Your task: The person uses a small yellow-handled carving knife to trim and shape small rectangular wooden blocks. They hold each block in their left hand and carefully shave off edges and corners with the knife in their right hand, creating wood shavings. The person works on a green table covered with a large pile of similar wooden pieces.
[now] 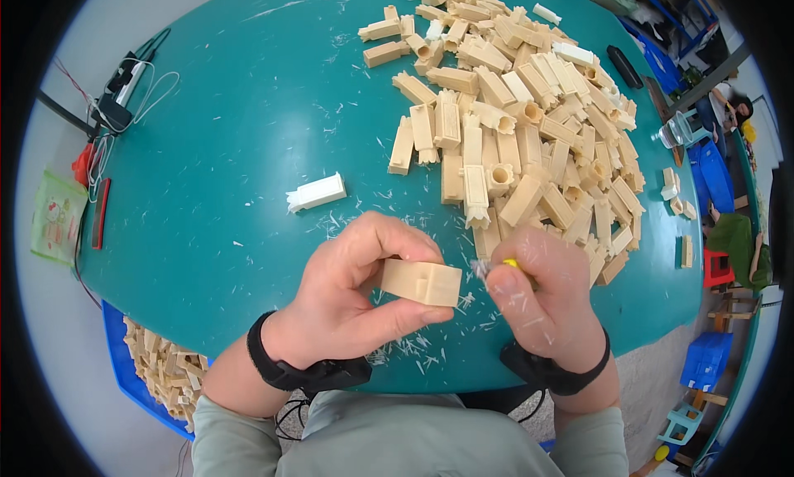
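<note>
My left hand (351,291) is closed around a beige rectangular block (422,282), held above the near edge of the green table. Thumb and fingers grip its sides, and its plain end points right. Just to the right, my right hand (546,291) is closed on a small yellow-handled tool (511,263). Most of that tool is hidden in the fist; a greyish tip sticks out toward the block, apart from it. Pale shavings cling to the right thumb and lie scattered below both hands. A single white block (318,193) lies on the table beyond my left hand.
A large heap of beige blocks (529,138) covers the table's (223,105) far right. A blue bin (124,369) of similar pieces stands at lower left. A power strip (124,84) with cables lies on the left edge, a clear jar (676,128) on the right.
</note>
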The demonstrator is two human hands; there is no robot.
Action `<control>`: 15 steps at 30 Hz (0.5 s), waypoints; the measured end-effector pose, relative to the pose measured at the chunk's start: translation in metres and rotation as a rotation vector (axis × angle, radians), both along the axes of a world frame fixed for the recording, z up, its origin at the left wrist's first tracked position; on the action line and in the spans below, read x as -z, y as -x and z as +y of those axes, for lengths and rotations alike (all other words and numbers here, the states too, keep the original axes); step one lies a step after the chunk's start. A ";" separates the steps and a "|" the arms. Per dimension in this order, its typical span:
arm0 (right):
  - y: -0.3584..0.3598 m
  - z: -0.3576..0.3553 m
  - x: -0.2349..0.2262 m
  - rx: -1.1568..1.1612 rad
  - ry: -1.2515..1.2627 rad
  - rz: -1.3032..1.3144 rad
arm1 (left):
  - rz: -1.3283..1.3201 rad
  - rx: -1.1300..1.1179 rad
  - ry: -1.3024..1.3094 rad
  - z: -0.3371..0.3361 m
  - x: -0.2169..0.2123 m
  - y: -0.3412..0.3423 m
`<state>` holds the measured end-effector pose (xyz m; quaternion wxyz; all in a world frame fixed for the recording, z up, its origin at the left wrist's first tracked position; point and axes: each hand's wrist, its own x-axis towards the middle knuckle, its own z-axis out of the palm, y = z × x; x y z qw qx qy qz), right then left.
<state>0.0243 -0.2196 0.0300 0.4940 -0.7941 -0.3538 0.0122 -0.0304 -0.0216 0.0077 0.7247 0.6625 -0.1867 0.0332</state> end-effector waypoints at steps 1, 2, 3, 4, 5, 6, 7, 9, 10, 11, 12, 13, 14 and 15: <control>0.001 0.000 0.001 -0.012 0.002 -0.019 | 0.002 -0.009 0.004 -0.001 0.000 0.000; 0.001 0.001 0.002 -0.024 0.005 -0.037 | 0.005 -0.018 0.007 -0.001 0.000 -0.001; 0.002 0.002 0.003 -0.035 0.005 -0.055 | -0.003 -0.014 0.027 0.000 0.001 -0.001; 0.002 0.002 0.003 -0.042 0.009 -0.064 | -0.011 -0.009 0.046 0.001 0.003 -0.001; 0.002 0.001 0.003 -0.048 0.013 -0.073 | -0.018 -0.004 0.065 0.002 0.003 -0.001; 0.002 0.001 0.003 -0.053 0.016 -0.082 | -0.021 -0.006 0.056 0.002 0.003 -0.001; 0.002 0.000 0.003 -0.052 0.033 -0.096 | -0.023 -0.008 0.047 0.001 0.003 -0.001; 0.002 0.000 0.003 -0.049 0.066 -0.126 | -0.029 -0.008 0.025 0.001 0.002 -0.001; 0.002 0.000 0.003 -0.043 0.075 -0.142 | -0.034 -0.007 0.012 0.001 0.002 -0.001; 0.002 0.000 0.004 -0.036 0.084 -0.157 | -0.038 -0.005 -0.001 0.002 0.001 -0.001; 0.001 0.000 0.005 -0.030 0.096 -0.174 | -0.040 -0.002 -0.006 0.002 0.001 -0.001; 0.001 0.000 0.006 -0.031 0.087 -0.172 | -0.042 0.000 -0.011 0.002 0.001 -0.001; 0.000 0.001 0.007 -0.032 0.078 -0.170 | -0.044 0.002 -0.016 0.002 0.001 -0.001; 0.000 0.001 0.007 -0.034 0.069 -0.168 | -0.048 -0.008 -0.020 0.002 0.001 -0.001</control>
